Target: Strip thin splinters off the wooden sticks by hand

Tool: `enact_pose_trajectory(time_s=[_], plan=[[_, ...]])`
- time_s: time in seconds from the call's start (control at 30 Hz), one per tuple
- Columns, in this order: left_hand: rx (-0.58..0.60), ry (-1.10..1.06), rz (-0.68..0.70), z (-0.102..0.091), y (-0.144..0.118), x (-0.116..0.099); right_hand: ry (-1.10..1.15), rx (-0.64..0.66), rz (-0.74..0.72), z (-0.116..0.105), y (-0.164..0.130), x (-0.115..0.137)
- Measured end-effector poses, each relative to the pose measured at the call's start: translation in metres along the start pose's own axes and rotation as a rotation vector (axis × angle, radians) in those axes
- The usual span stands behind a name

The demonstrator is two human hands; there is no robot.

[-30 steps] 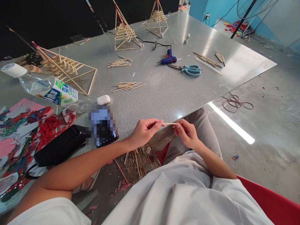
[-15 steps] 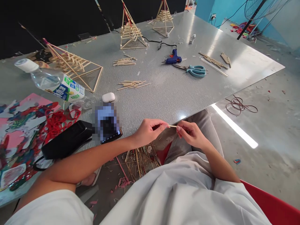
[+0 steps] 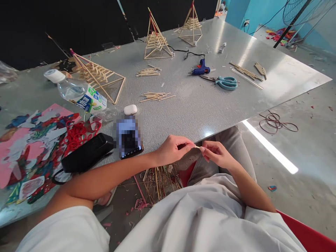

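Between my two hands is a short thin wooden stick (image 3: 197,147), just beyond the table's front edge and above my lap. My left hand (image 3: 175,149) pinches one end of it, and my right hand (image 3: 216,154) pinches the other; only a small length shows between the fingertips. On the table beyond lie a pile of cut sticks (image 3: 156,96) and a second small pile (image 3: 148,72). Blue-handled scissors (image 3: 226,83) rest with blades apart beside a blue glue gun (image 3: 201,68).
Stick pyramids (image 3: 157,43) stand at the back. Left are a plastic bottle (image 3: 81,92), a phone (image 3: 129,138), a white earbud case (image 3: 130,109), a black case (image 3: 88,152) and red string (image 3: 76,134). Longer sticks (image 3: 246,71) lie right. Scraps and sticks (image 3: 159,180) sit below the table edge.
The whole view has shifted, so things appear farther right and slightly lower. My hands are a little closer together, with less of the stick showing between them.
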State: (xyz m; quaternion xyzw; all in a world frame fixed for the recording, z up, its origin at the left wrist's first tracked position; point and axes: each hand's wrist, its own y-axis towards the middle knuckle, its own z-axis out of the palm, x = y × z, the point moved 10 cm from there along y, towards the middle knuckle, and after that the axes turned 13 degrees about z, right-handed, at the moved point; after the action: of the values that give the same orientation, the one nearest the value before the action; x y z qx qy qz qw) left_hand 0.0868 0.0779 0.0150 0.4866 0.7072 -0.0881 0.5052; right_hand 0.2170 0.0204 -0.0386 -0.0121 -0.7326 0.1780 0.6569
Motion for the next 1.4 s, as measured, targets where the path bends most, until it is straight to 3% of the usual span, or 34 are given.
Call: enact_pose_trajectory(time_s=[0.33, 0.73, 0.9, 1.17, 1.4], plan=[[0.044, 0.039, 0.059, 0.005, -0.001, -0.004, 0.016, 0.031, 0.037, 0.010, 0.004, -0.005], [0.047, 0.004, -0.030, 0.005, -0.002, 0.000, -0.237, 0.130, -0.195, 0.017, -0.017, 0.024], [0.046, 0.004, -0.021, 0.005, -0.001, -0.002, -0.400, 0.063, -0.282, 0.018, -0.023, 0.029], [0.077, 0.085, 0.034, 0.007, -0.001, -0.006, -1.005, -0.215, -0.434, 0.030, -0.037, 0.030], [0.097, 0.154, 0.113, 0.010, -0.003, -0.007, -1.074, -0.262, -0.497, 0.039, -0.035, 0.025]])
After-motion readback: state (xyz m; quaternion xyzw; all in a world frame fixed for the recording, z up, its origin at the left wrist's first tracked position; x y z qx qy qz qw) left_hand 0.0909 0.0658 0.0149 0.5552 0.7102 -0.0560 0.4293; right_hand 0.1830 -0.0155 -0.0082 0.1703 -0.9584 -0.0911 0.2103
